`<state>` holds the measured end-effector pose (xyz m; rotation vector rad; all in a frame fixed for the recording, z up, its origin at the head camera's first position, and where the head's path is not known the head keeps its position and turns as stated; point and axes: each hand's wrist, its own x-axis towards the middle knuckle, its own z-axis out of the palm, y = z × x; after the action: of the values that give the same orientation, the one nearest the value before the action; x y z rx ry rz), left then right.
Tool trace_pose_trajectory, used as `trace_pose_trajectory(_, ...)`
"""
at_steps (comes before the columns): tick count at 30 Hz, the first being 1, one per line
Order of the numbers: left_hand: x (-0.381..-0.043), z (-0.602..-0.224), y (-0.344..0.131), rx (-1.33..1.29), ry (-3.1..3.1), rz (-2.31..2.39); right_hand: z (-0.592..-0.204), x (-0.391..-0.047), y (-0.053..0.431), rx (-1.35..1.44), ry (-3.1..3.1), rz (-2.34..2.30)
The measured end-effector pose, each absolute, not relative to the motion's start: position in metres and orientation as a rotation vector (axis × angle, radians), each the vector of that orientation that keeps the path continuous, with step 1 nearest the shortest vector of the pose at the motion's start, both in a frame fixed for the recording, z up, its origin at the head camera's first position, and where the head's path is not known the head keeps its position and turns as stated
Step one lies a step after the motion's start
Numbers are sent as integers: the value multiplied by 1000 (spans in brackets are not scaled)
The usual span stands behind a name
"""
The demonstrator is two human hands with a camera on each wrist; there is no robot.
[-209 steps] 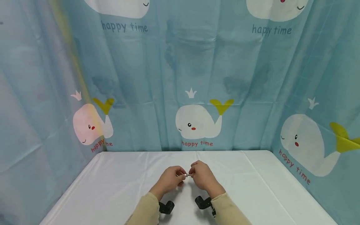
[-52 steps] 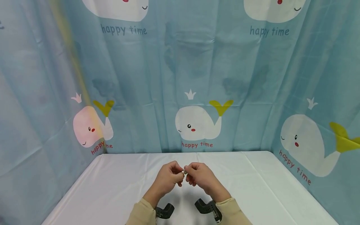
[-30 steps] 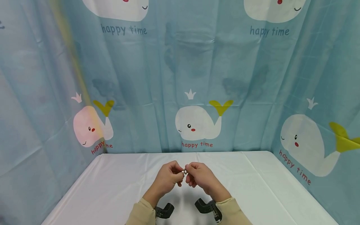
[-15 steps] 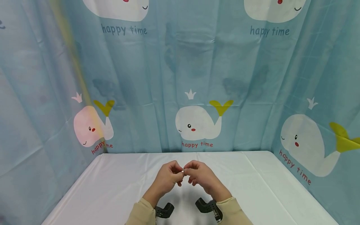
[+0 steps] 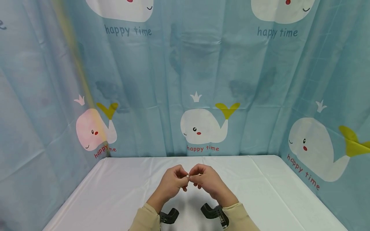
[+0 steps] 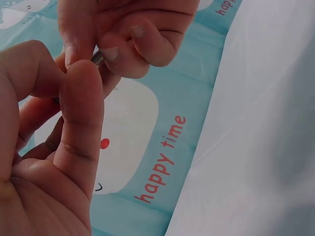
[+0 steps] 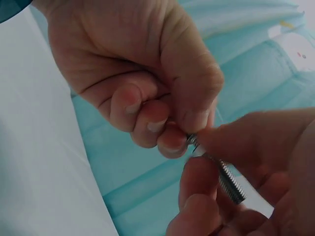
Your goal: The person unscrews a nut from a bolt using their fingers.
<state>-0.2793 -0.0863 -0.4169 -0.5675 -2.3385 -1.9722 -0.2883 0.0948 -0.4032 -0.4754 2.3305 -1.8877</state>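
In the head view both hands meet above the table's middle. My left hand (image 5: 172, 182) pinches one end of a threaded metal bolt (image 7: 231, 182) between thumb and forefinger. My right hand (image 5: 207, 180) has its thumb and forefinger around a small shiny nut (image 7: 199, 151) on that bolt, fingertips right against the left hand's. The right wrist view shows the bolt's threaded length sticking out past the right fingers. From the left wrist view only a short bit of thread appears between the hands. The bolt's end inside the left fingers is hidden.
A white cloth covers the table (image 5: 115, 192). Behind and at both sides hangs a blue curtain (image 5: 162, 80) printed with white whales. Black camera mounts (image 5: 170, 216) sit at both wrists, under beige sleeves (image 5: 145, 219).
Since seven seconds ago the hands have drawn closer together. Over the last second the right thumb and forefinger shifted and closed over the nut, while the left hand stayed still.
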Motion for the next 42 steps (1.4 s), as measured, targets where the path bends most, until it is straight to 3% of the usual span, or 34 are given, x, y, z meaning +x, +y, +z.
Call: trace_pose_trajectory(42, -280, -415, -87, -586, -2331, -1993, -401, -285, 95, -529, 2332, -1928)
